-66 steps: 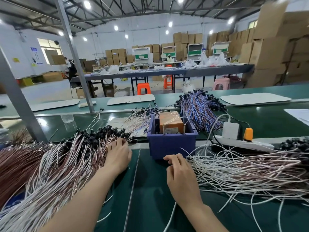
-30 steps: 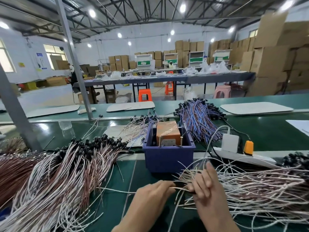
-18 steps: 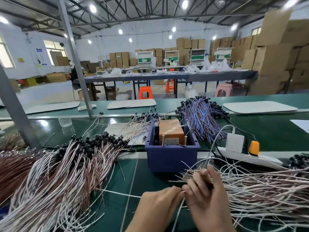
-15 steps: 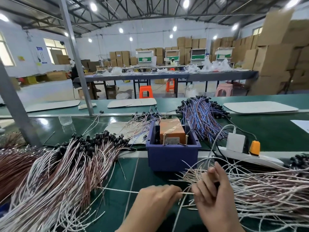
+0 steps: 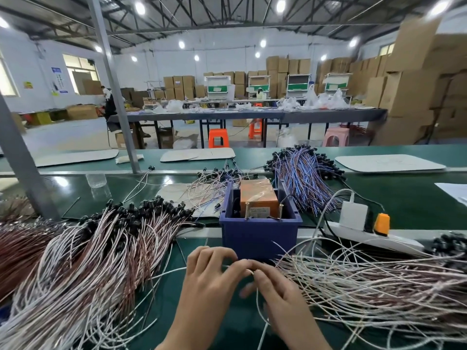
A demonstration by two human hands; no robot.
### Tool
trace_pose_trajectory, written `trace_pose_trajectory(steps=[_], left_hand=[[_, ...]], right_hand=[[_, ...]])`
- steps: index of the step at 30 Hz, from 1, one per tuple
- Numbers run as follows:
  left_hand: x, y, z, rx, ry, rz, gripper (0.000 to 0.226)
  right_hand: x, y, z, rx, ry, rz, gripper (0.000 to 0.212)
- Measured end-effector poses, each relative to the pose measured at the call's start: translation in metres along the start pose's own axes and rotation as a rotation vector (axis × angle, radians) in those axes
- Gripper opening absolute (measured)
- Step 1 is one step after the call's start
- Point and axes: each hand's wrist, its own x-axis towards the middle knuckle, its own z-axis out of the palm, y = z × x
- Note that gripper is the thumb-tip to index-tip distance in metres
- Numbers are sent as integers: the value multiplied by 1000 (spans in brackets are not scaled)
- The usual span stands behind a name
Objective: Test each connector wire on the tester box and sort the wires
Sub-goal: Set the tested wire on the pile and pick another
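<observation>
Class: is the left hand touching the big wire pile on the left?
Apart. The head view shows bare green belt between left hand and wire pile.

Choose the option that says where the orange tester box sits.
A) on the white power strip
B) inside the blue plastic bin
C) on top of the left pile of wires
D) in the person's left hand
B: the orange tester box stands inside the blue bin, beyond the left hand and right hand, which pinch a white wire in front of it.
</observation>
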Motion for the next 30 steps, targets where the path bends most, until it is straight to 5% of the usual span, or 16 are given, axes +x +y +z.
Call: trace_pose_trajectory(steps=[4,8,11,16,19,30], left_hand=[[-1,3,1,15,-3,-34,19],[1,7,-3,15,-33,-222,33],[2,10,-12,-135,7,-370,23],[13,22,-14,-788,-78,-1054,46],[20,12,-10,-1121,-46,-1295,48],[21,-14,-15,-1605,167,-1487,26]], right_hand=[[2,1,-7,-40,42,-40,28],[5,0,-9,-15,132,-45,20],[5,1,-12,27,225,-50,19],[2,2,-10,-30,186,-60,18],[0,5,-9,-159,136,-67,23],[-3,11,-8,-297,111,-51,21]])
